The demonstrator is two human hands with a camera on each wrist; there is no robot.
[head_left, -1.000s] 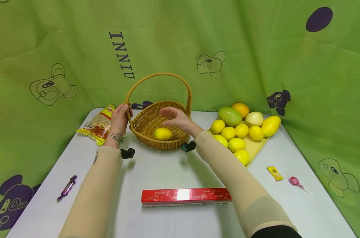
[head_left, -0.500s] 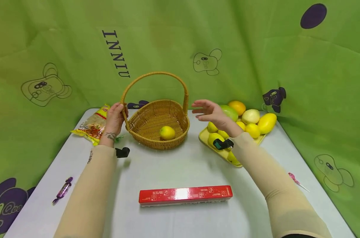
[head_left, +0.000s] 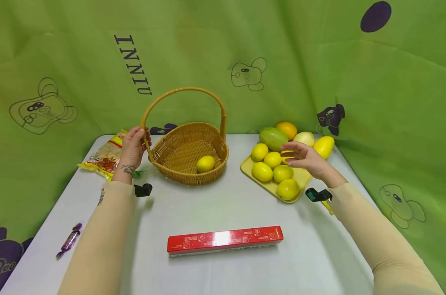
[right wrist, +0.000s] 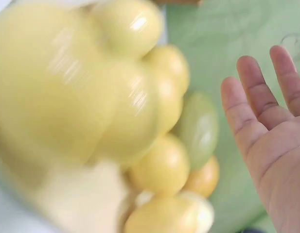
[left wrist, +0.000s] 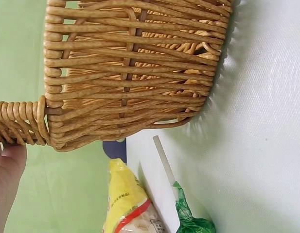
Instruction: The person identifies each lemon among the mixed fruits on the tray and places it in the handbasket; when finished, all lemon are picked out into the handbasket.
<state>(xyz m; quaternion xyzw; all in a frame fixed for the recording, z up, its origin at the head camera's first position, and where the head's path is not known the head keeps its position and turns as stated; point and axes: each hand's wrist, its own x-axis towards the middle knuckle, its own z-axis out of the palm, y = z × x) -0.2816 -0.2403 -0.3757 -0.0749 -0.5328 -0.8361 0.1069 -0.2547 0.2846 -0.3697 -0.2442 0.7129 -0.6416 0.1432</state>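
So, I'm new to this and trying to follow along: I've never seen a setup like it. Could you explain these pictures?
There is no machine: these are a person's two bare hands. The wide picture comes from a camera worn on the head; each close-up comes from a small black camera on that wrist. The left hand grips the arched handle of a brown woven wicker basket, which holds one oval yellow fruit. The right hand holds nothing and is near a shallow pale-yellow tray of smooth yellow fruits, blurred in the right wrist picture. A larger green oval fruit lies just behind them. The white table also bears a long glossy red box, a purple-wrapped twist candy and a yellow-and-clear plastic snack bag.
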